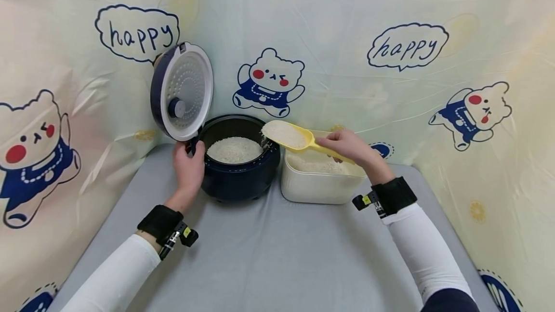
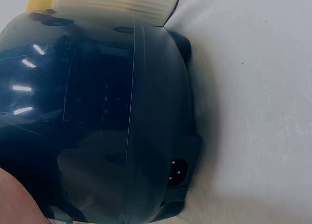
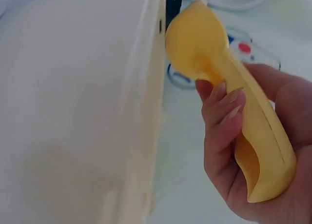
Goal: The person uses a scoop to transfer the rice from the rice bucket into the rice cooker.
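Note:
A yellow scoop (image 1: 305,139) heaped with white rice (image 1: 284,134) is gripped by its handle in my right hand (image 1: 347,146). The scoop's tip reaches over the right rim of the dark blue rice cooker (image 1: 240,177), and loose grains show just below it. Inside the cooker lies a mound of rice (image 1: 234,150). Its lid (image 1: 186,90) stands upright on the left. My left hand (image 1: 189,167) holds the cooker at the lid hinge, thumb in front and fingers partly hidden behind. The right wrist view shows fingers curled round the scoop's handle (image 3: 263,131).
A cream bin (image 1: 321,188) holding more rice stands right beside the cooker, under the right hand. Both sit on a grey cloth-covered table (image 1: 277,254) against a printed curtain (image 1: 329,13). A power socket (image 2: 178,172) shows low on the cooker's side.

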`<state>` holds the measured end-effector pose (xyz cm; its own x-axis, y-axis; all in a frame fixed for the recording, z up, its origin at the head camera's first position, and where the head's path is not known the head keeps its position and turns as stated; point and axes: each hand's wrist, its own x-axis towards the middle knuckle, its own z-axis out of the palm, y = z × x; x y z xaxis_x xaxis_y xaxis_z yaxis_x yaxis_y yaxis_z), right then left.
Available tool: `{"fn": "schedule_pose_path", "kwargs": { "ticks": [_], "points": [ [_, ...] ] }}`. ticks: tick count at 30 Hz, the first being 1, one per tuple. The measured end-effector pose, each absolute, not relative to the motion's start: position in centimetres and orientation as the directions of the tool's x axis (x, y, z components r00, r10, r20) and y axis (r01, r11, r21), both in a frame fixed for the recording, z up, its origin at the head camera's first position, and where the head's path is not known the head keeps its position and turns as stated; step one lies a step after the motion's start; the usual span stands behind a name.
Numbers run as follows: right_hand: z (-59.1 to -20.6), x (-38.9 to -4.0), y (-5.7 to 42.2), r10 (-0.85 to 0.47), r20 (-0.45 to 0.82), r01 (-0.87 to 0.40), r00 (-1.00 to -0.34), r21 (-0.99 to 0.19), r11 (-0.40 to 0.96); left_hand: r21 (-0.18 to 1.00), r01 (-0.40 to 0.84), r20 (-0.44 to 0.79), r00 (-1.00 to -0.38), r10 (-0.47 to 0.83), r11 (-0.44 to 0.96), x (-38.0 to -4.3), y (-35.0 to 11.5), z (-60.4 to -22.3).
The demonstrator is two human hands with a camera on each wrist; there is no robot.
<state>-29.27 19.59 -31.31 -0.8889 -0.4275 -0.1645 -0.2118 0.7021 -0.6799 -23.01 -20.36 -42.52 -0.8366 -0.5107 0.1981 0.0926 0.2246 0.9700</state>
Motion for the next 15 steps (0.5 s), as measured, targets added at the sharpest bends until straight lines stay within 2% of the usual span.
{"fn": "schedule_pose_path", "kwargs": {
  "ticks": [6,15],
  "points": [
    [-29.5,-30.1,16.1,-0.397,-0.182,-0.172,-0.899,-0.688,0.705,0.968,0.108,0.213,-0.832,-0.512,0.227,-23.1,-20.5,-42.4],
    [-27.8,-30.7,12.4,-0.419,-0.175,-0.240,-0.891,-0.602,0.762,0.969,0.092,0.199,-0.840,-0.504,0.228,-23.1,-20.4,-42.5]
  ]
}}
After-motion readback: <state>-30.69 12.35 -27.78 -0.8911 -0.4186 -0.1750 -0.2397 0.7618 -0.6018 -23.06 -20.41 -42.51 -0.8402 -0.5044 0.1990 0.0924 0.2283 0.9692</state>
